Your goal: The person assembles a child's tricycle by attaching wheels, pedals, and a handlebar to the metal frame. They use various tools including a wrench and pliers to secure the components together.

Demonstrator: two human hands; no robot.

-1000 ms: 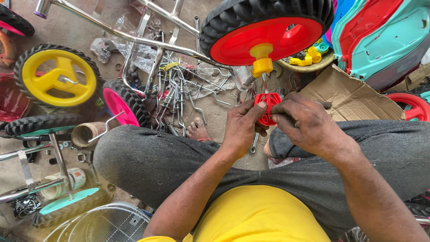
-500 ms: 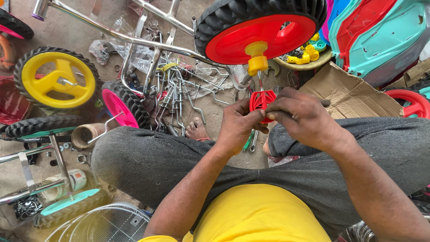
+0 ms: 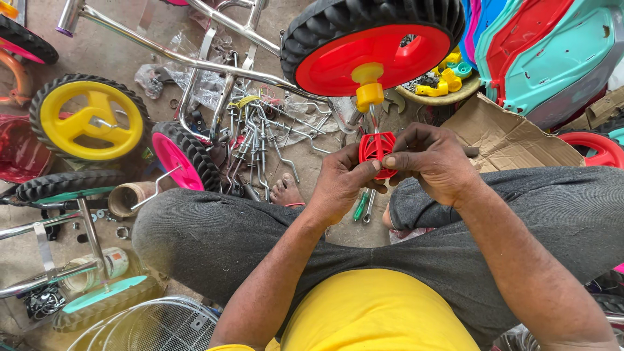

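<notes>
While I look down past my knees, both hands sit pinched on the small red pedal [image 3: 376, 153] | left hand [image 3: 339, 185] grips its near edge | right hand [image 3: 434, 162] clamps the far side | pedal's on a thin metal rod [image 3: 373, 121] just under the red wheel [image 3: 372, 49]'s yellow hub [image 3: 368, 83]

A yellow-hubbed wheel [image 3: 91, 120], pink wheel [image 3: 185, 156], loose metal rods [image 3: 260, 140] and torn cardboard [image 3: 513, 136] lie around.

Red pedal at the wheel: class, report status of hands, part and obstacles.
Left hand and right hand both grip red pedal. Pedal sits on rod below red wheel. Nothing between hands and pedal.
</notes>
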